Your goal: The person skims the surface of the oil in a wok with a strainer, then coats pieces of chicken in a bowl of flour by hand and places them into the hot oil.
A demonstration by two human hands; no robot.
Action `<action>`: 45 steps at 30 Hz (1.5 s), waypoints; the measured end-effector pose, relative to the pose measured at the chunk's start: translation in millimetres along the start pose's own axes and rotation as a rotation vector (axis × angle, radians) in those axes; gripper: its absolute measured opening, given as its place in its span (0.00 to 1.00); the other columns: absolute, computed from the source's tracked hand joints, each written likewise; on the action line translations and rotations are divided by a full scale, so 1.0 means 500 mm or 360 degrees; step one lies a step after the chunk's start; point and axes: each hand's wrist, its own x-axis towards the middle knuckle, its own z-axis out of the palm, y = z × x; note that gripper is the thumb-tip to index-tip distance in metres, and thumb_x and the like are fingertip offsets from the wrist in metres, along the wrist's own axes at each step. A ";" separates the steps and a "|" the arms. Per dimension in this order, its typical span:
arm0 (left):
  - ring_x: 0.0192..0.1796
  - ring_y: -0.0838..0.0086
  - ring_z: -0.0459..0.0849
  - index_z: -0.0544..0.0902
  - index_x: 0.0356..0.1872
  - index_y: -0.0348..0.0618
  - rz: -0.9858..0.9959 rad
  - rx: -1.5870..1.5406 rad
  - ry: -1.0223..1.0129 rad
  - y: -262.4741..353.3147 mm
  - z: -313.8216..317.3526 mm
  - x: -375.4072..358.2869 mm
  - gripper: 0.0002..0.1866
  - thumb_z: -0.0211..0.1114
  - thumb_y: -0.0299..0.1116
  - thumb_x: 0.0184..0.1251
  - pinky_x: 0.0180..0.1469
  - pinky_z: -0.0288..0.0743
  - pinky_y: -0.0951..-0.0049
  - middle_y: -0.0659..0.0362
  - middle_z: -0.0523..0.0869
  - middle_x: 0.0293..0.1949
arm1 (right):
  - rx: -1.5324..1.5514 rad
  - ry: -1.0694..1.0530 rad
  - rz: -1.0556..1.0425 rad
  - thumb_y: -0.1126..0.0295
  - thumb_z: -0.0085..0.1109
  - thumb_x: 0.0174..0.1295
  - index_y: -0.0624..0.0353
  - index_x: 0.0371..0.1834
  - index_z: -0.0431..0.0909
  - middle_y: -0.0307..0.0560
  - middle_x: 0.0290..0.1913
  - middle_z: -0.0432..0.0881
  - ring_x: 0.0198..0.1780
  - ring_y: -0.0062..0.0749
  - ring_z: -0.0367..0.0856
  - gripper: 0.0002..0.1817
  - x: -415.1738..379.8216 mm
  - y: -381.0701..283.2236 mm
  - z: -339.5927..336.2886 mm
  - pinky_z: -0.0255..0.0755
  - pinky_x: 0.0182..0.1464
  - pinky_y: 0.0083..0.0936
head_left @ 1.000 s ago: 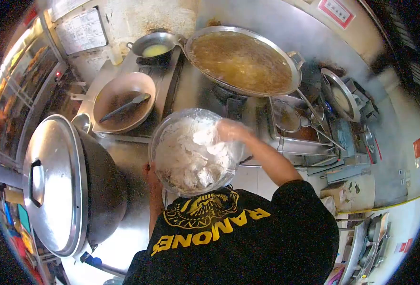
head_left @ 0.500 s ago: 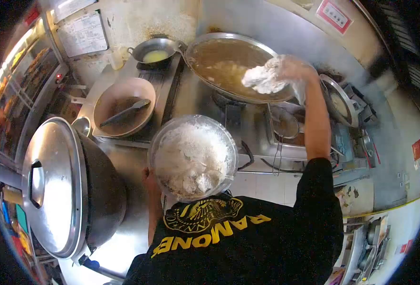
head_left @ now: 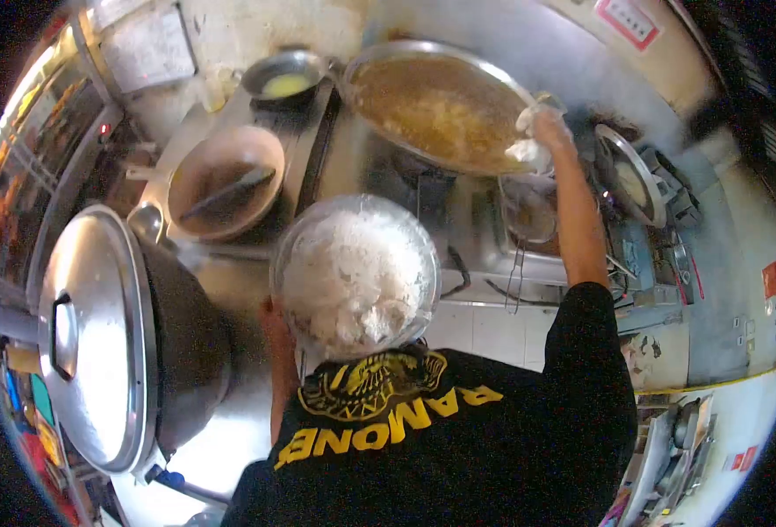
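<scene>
My right hand [head_left: 550, 130] is at the right rim of a large pan of bubbling brown oil [head_left: 441, 101]. White floured pieces [head_left: 527, 151] hang from its closed fingers, somewhat blurred. Close to my body, my left hand [head_left: 274, 321] is at the left side of a clear bowl [head_left: 434, 263], its fingers mostly hidden by the bowl and motion blur. White flour [head_left: 353, 255] fills the bowl, with coated lumps [head_left: 375, 321] toward its near side.
At the left stands a tall pot with a shiny lid [head_left: 98, 342]. A wide pan [head_left: 226, 180] holds a dark utensil, and a small wok [head_left: 284, 81] has yellow liquid inside. A wire strainer [head_left: 528, 211] sits beside the oil pan; a round pan [head_left: 629, 180] is farther right.
My right hand has moved slightly right, toward the oil pan's rim, and the white mass at it looks smaller. The oil bubbles more widely. The whole view has shifted a little.
</scene>
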 end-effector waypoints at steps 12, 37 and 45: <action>0.33 0.76 0.71 0.70 0.36 0.38 -0.0299 -0.0257 0.0106 -0.005 0.004 0.011 0.10 0.55 0.32 0.55 0.35 0.66 0.75 0.61 0.72 0.31 | 0.1193 -0.0915 -0.0799 0.58 0.55 0.44 0.64 0.28 0.75 0.51 0.24 0.77 0.24 0.32 0.72 0.18 -0.295 -0.576 -0.104 0.69 0.32 0.26; 0.28 0.78 0.70 0.72 0.28 0.40 -0.0374 -0.0722 0.0219 0.015 0.024 0.009 0.04 0.57 0.28 0.52 0.31 0.65 0.78 0.64 0.73 0.26 | 0.1602 -0.0865 -0.1535 0.50 0.53 0.43 0.61 0.21 0.74 0.49 0.21 0.73 0.24 0.34 0.71 0.21 -0.489 -0.761 0.121 0.67 0.32 0.30; 0.34 0.75 0.70 0.72 0.31 0.39 -0.0246 -0.0573 0.0231 -0.047 0.012 0.025 0.07 0.58 0.28 0.52 0.37 0.66 0.74 0.61 0.73 0.30 | 0.1284 -0.1306 -0.1512 0.51 0.57 0.40 0.63 0.25 0.75 0.52 0.24 0.75 0.27 0.36 0.73 0.22 -0.481 -0.736 -0.024 0.67 0.34 0.31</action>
